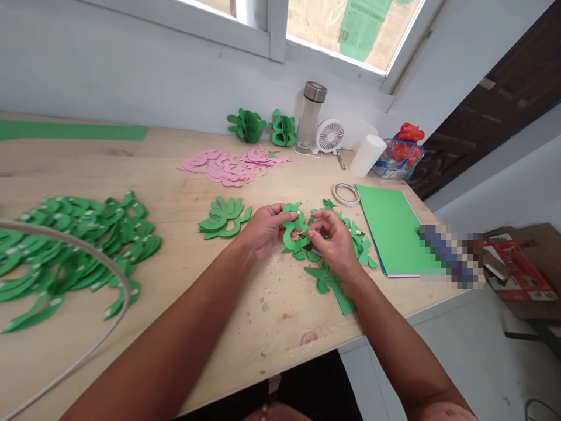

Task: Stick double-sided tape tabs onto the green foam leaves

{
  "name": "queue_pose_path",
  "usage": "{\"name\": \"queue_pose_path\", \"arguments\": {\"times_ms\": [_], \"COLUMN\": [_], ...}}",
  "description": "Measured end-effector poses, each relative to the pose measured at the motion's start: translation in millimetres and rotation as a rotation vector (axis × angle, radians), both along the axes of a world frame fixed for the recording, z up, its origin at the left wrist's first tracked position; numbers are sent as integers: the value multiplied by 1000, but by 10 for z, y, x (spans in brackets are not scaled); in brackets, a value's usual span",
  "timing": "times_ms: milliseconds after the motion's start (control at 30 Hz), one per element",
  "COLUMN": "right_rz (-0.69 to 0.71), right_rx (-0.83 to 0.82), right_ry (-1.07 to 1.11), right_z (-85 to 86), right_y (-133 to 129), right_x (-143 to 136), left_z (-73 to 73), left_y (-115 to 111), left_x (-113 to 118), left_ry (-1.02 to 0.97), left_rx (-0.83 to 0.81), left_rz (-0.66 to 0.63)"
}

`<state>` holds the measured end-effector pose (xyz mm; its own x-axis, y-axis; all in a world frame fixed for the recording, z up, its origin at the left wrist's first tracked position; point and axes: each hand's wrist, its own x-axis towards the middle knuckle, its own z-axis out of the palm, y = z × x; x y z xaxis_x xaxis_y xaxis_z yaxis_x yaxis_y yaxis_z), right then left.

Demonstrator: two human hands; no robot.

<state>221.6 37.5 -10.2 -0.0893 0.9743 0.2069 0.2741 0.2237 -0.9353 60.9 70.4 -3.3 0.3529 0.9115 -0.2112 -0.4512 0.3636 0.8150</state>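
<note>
A green paper cutout (290, 238) with rounded lobes and an open middle is held up between my two hands. My left hand (268, 229) pinches its upper left part between thumb and fingers. At its right edge, the fingers of my right hand (329, 238) are closed on the paper. Green paper scraps (323, 278) lie beneath and around my right hand. Left of my left hand sits a small stack of green leaf-shaped cutouts (225, 217).
A large heap of green cutouts (79, 245) covers the table's left; pink cutouts (232, 166) lie farther back. Green sheets (390, 231) and a tape roll (346, 194) are at right. A glass bottle (309, 120) and small fan (329, 135) stand by the wall. A pale cable (118, 275) crosses lower left.
</note>
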Motion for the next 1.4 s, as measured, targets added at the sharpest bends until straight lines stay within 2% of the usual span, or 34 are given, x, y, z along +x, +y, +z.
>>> {"name": "queue_pose_path", "arguments": {"times_ms": [200,433,700,933,1100,1267,1400], "right_rz": [-122,-157,-134,-130,-135,-160,-71], "right_rx": [109,131,116,53,31,95,84], "right_ry": [-76,-79,-33,125,130,102,44], "right_z": [10,-8,-14,-46,-28,9,33], "right_y": [8,16,20,31,24,21,9], "right_x": [30,60,48,38,18,37,47], "left_z": [16,39,6,-24,-15,-32,-63], "left_y": [-43,-118,-235,-330,-326,-299,-283], "left_x": [43,134,158,204,209,166,146], "left_ry": [86,166,110,59,120,240,310], "left_rx": [32,50,6,6,50,124,157], "left_rz": [-71,-117,15,-9,94,195,240]}}
